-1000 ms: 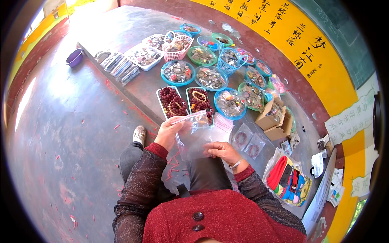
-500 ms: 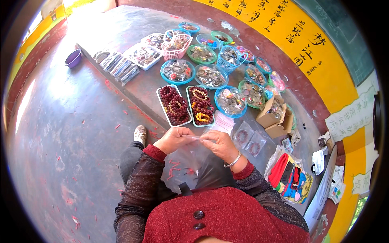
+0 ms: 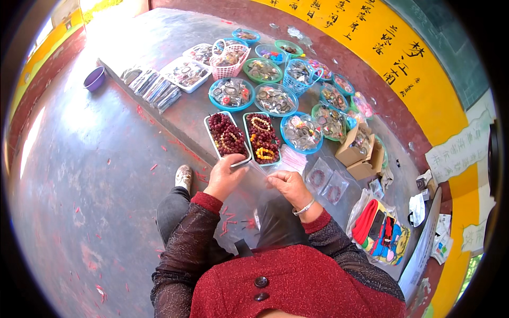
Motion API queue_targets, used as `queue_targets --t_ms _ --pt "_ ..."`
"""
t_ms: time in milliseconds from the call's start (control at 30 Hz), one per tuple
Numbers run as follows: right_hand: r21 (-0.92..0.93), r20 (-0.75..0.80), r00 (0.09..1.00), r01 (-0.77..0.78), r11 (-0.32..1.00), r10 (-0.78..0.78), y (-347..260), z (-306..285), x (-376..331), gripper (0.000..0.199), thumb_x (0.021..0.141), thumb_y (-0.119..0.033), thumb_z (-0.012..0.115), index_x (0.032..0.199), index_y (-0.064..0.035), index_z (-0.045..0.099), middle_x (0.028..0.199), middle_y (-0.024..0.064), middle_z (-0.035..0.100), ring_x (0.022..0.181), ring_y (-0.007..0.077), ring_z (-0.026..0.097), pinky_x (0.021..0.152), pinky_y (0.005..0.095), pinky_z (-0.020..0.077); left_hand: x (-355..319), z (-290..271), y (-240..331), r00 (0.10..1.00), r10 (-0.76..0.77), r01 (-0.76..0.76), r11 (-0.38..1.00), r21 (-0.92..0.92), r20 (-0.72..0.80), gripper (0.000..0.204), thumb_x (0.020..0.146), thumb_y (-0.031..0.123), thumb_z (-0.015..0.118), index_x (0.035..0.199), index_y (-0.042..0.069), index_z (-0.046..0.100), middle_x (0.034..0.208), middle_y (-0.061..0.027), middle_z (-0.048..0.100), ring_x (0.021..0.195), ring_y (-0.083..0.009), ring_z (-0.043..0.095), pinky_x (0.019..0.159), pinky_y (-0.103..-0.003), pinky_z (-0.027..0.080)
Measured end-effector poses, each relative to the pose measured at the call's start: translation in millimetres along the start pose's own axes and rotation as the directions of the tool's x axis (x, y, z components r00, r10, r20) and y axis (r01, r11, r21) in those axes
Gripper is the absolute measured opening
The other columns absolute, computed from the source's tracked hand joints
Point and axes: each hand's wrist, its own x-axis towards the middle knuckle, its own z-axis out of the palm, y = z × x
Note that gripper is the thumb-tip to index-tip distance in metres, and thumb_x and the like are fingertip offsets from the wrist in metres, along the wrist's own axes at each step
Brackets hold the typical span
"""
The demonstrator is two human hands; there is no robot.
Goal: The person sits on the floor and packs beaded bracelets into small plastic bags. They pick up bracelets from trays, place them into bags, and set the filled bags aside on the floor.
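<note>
Clear thin plastic bag (image 3: 253, 183), nearly see-through, is stretched between the person's two hands just above the knees, in front of the near edge of the low grey surface (image 3: 175, 114). Left hand (image 3: 225, 177) has its grip closed on the bag's left edge, fingers curled up toward a white rectangular tray of dark red bead bracelets (image 3: 228, 135), which it overlaps in the picture. Right hand (image 3: 287, 185), with a silver bangle at the wrist, pinches the bag's right edge, thumb and fingers pressed together. Just beside the first tray sits a second white tray of red and yellow bead bracelets (image 3: 262, 139). Beyond them are round blue bowls of trinkets (image 3: 231, 94), a pink plastic basket (image 3: 229, 59) and small brown cardboard boxes (image 3: 358, 151) to the right. Flat clear packets with bracelets inside (image 3: 326, 183) lie near the right hand. A purple bowl (image 3: 95, 78) stands well apart on the floor to the left, and a white shoe (image 3: 184, 177) shows near the left forearm.
</note>
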Motion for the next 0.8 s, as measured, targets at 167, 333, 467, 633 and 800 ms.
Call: queue_targets --t_ms 167,333,467,633,800 --pt "0.082 -0.145 0.989 -0.020 0.996 0.032 12.7 5.4 3.6 0.015 0.084 -0.013 0.062 0.087 0.0015 0.065 0.079 0.0035 0.065 0.070 0.0079 0.058 0.067 0.0221 0.0458 -4.9 -1.5 21.2 0.969 0.240 -0.226 0.958 0.177 -0.063 0.012 0.080 0.013 0.062 0.077 0.002 0.060 0.073 -0.0106 0.060 0.065 -0.0258 0.058 0.058 -0.033 0.046" --pt "0.074 -0.198 0.980 -0.002 0.997 0.016 13.6 27.1 4.9 0.010 0.083 -0.008 0.064 0.083 0.0020 0.065 0.074 0.0012 0.063 0.069 0.0062 0.056 0.065 0.0200 0.0454 -6.3 11.8 19.7 0.843 -0.345 0.413 0.907 -0.086 0.412 0.024 0.088 0.024 0.057 0.087 0.000 0.061 0.077 -0.0056 0.064 0.068 -0.0101 0.059 0.054 -0.024 0.047" --pt "0.176 -0.156 0.988 0.039 0.984 -0.011 10.7 38.6 5.8 0.014 0.083 -0.011 0.064 0.085 0.0028 0.065 0.079 0.0028 0.066 0.072 0.0068 0.058 0.066 0.0201 0.0456 -2.2 11.2 12.7 0.793 -0.397 0.545 0.800 -0.249 0.461 0.021 0.089 0.021 0.056 0.089 0.001 0.061 0.079 -0.0036 0.063 0.069 -0.0102 0.060 0.055 -0.022 0.047" --pt "0.200 -0.192 0.980 -0.014 0.980 0.053 19.0 33.2 10.2 0.018 0.084 -0.014 0.064 0.085 0.0038 0.065 0.075 0.0021 0.065 0.068 0.0071 0.057 0.064 0.0211 0.0454 -2.7 8.0 7.6 0.781 -0.399 0.604 0.681 -0.415 0.481 0.018 0.087 0.019 0.057 0.088 0.001 0.061 0.078 -0.0040 0.062 0.065 -0.0099 0.059 0.053 -0.022 0.047" --pt "0.161 -0.236 0.971 -0.009 0.987 0.047 26.7 28.5 9.1 0.022 0.084 -0.020 0.064 0.081 0.0018 0.065 0.074 0.0026 0.064 0.069 0.0074 0.056 0.064 0.0221 0.0436 -6.2 14.0 -11.2 0.805 -0.461 0.591 0.672 -0.445 0.373 0.011 0.082 0.011 0.060 0.083 0.000 0.060 0.076 -0.0054 0.062 0.066 -0.0115 0.060 0.056 -0.025 0.049"
